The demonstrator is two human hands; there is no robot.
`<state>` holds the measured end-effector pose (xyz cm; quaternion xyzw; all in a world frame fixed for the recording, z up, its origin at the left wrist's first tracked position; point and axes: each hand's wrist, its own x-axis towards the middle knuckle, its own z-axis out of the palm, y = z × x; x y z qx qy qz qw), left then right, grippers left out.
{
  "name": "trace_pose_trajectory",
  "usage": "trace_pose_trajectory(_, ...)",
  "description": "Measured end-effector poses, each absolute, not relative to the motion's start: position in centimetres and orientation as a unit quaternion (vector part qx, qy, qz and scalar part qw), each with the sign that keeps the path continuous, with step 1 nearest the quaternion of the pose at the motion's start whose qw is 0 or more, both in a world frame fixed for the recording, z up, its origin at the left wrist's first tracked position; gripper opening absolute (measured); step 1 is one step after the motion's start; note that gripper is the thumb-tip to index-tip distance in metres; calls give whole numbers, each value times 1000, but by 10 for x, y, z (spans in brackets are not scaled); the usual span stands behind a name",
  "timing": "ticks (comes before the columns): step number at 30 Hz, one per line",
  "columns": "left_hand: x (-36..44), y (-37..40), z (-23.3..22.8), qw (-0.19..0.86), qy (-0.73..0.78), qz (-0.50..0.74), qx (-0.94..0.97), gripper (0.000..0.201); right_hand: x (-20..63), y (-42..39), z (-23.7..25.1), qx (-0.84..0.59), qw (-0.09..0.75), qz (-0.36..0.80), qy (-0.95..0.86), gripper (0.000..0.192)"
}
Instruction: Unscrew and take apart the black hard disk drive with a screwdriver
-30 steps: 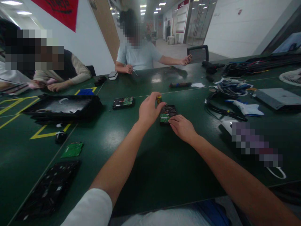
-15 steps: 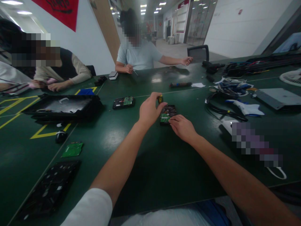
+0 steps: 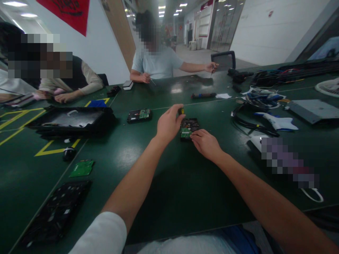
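Note:
A hard drive point(image 3: 190, 124) lies on the green table with its green circuit board facing up. My left hand point(image 3: 169, 123) is closed at the drive's left side, gripping a small screwdriver point(image 3: 181, 111) by its yellow and black handle. The screwdriver's tip is hidden behind my fingers. At the drive's near right corner my right hand point(image 3: 205, 143) has its fingers pinched together, touching the board's edge. Whether those fingers hold something small, I cannot make out. Another hard drive point(image 3: 139, 115) rests further left, board side up.
To the left lie a black tray point(image 3: 76, 118), a loose green circuit board point(image 3: 82, 168) and a large black drive casing point(image 3: 57, 211). Cables point(image 3: 254, 121), a white and blue star-shaped piece point(image 3: 280, 121) and a metal box point(image 3: 315, 109) are on the right. Co-workers point(image 3: 155, 63) sit across the table.
My left thumb has drawn in slightly toward the screwdriver handle. My right hand keeps its place at the drive, which has not moved.

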<state>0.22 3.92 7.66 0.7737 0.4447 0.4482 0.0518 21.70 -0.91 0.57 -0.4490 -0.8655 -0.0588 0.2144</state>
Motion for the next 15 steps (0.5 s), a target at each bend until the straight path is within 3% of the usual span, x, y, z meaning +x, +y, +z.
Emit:
trace_pose_trajectory(5, 4, 42, 71, 85, 458, 469, 751, 45, 217, -9, 5, -448, 218, -56, -865, 26)
trace_pose_trajectory(15, 2, 39, 78, 39, 417, 461, 782, 30, 217, -10, 6, -452, 211, -57, -865, 27)
